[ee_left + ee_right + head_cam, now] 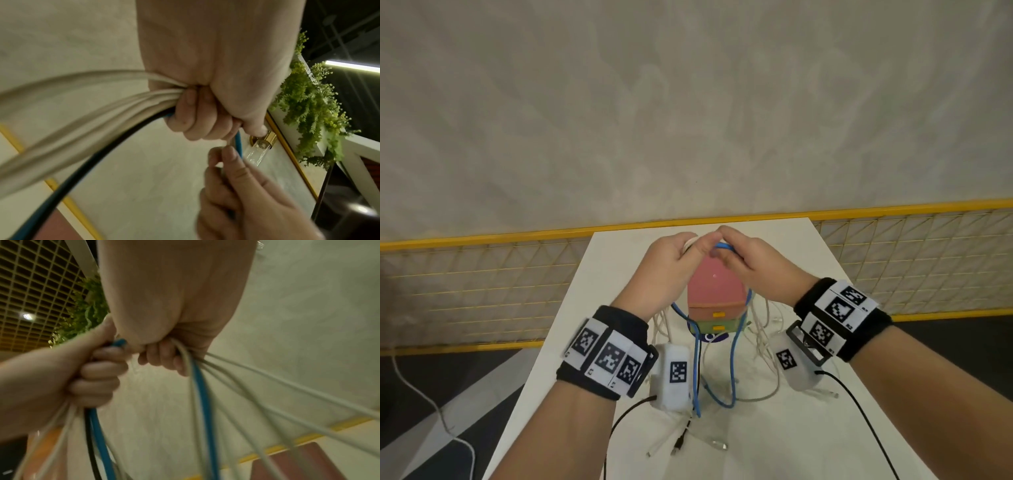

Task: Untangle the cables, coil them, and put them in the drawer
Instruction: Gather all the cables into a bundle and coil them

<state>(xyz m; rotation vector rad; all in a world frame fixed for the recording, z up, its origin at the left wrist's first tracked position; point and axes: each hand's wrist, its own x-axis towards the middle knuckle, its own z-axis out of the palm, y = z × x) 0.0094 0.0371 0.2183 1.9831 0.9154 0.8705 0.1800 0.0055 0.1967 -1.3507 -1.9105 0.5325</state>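
Left edge of head view: a loose white lead (pixel 431 401) trails on the dark floor (pixel 421 438) beside the bench (pixel 774 442). A yellow-framed mesh fence (pixel 482 291) runs behind, pale wall above.

Left hand (pixel 671 263) raised over the far part of the bench, fingers (pixel 197 116) curled tight into a fist round a bundle: several white cables (pixel 82 100), one black cable (pixel 61 186) and the blue cable (pixel 732 359). The bundle leaves the fist toward the left of the wrist view and droops.

Between the hands the blue cable arches across in a short loop, both hands touching at the thumbs. Below them stands the drawer unit (pixel 714 301): pink top, pink drawer over a green one, each with a yellow pull, both closed. Cable loops hang down on either side of it onto the bench; the blue one reaches nearest the viewer, with plug ends (pixel 681 442) lying near the front.

Right hand (pixel 753 267) also closed, fingers (pixel 162 358) curled round the blue cable and a fan of white strands that spread down and to the right. In the left wrist view its fingertips pinch the blue cable just below the left fist.

Green foliage (pixel 308 105) shows behind in both wrist views.
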